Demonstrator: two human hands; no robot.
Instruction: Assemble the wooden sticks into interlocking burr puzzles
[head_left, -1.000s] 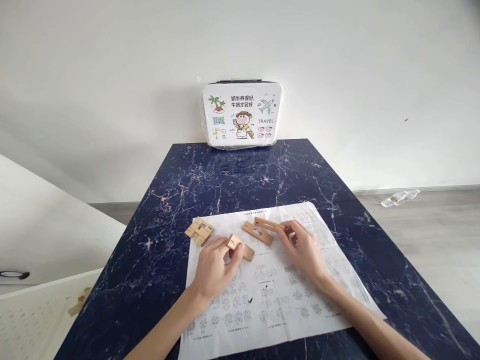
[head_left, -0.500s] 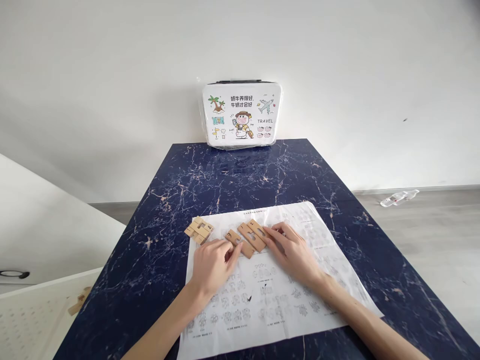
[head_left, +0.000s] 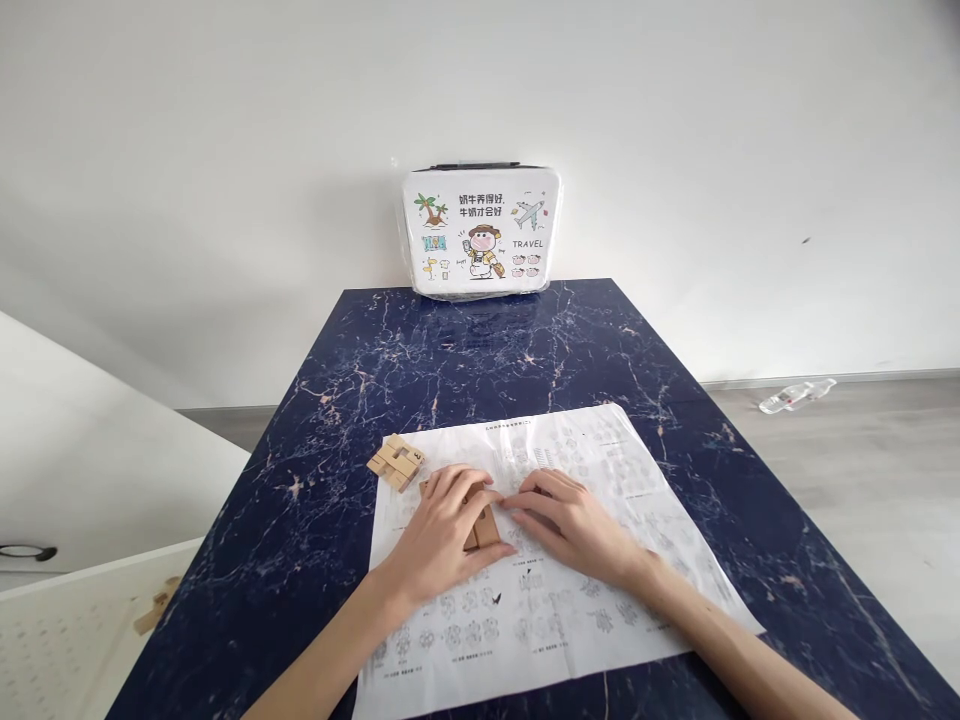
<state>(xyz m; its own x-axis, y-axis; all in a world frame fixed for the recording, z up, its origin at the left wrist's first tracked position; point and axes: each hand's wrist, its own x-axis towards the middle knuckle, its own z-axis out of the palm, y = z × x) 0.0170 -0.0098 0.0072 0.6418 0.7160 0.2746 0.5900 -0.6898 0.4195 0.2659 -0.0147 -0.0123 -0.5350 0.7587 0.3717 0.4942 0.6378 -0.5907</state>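
On a printed instruction sheet (head_left: 570, 600) my left hand (head_left: 442, 535) and my right hand (head_left: 574, 520) meet over a group of flat wooden puzzle pieces (head_left: 480, 520). The left hand's fingers curl over and around the pieces, hiding most of them. The right hand's fingertips press against the group's right edge. An assembled cluster of wooden blocks (head_left: 395, 462) lies apart at the sheet's upper left corner, just beyond my left hand.
The sheet lies on a dark blue marble-patterned table (head_left: 480, 350). A white illustrated case (head_left: 481, 232) stands against the wall at the table's far end. A plastic bottle (head_left: 796, 396) lies on the floor at right. White furniture (head_left: 75, 600) sits at the left.
The three wooden pieces, spread apart a second ago, were pushed side by side and then gathered together under my hands. Both hands moved nearer to me and closer to each other.
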